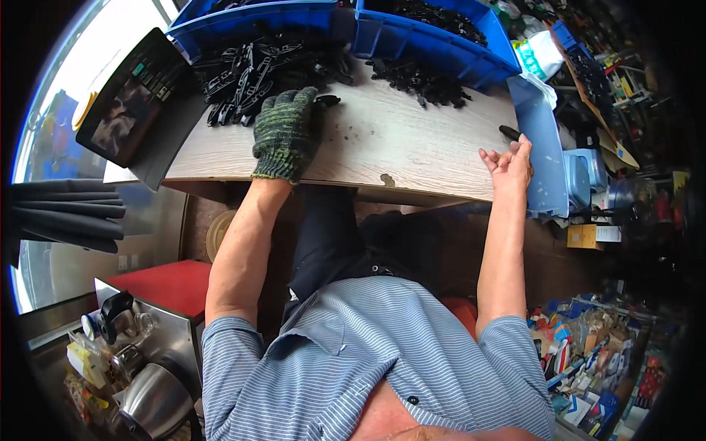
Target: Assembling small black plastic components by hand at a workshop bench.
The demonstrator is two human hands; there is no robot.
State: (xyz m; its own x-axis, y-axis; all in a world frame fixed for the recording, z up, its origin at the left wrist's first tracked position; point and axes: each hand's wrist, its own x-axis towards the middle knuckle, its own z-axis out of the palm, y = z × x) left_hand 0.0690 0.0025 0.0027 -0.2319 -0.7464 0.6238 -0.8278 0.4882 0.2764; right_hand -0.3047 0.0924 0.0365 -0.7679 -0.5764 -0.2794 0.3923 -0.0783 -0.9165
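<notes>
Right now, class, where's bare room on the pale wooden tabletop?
Bare: the tabletop between the green-and-black gloved left hand and the bare right hand, short of the small black parts. Crowded: the far side, with heaped parts and blue plastic bins.

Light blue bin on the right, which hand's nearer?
Right. Your right hand is beside the left edge of the light blue bin; your gloved left hand is farther left, by the black parts pile.

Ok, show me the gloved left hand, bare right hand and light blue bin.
Gloved left hand (284,131): head view, glove's back.
Bare right hand (512,167): head view, its middle.
Light blue bin (546,158): head view, bare wall.
</notes>
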